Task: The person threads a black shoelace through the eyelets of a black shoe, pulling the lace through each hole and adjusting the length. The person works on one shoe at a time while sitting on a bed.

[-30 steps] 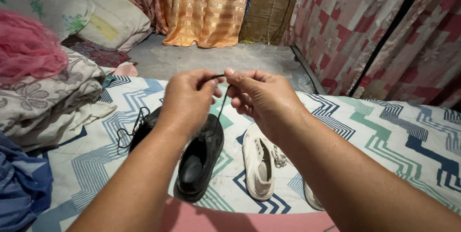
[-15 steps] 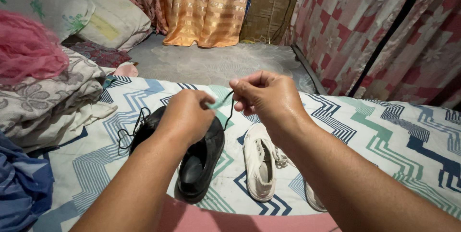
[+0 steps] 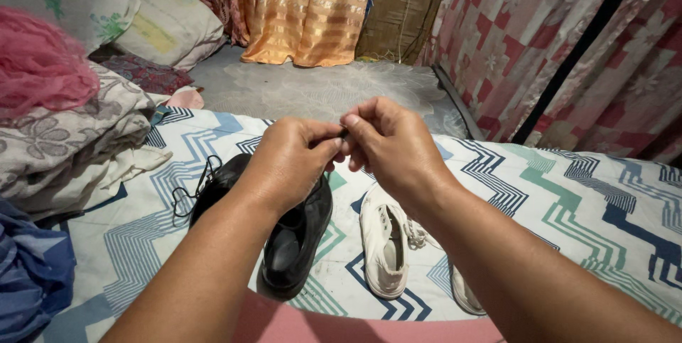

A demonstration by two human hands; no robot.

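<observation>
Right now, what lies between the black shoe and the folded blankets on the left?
In the head view, a loose black lace trails from the black shoe over the zigzag sheet; otherwise bare sheet reaches the folded blankets.

Lighting is soft, even and moderately bright, with no single source visible. Faint shadows lie beneath the black shoe (image 3: 295, 233) below the fingers (image 3: 339, 145). No glare. Focus is sharp centrally. Wide-angle distortion bends the curtains (image 3: 305, 9) and frame edges.
</observation>
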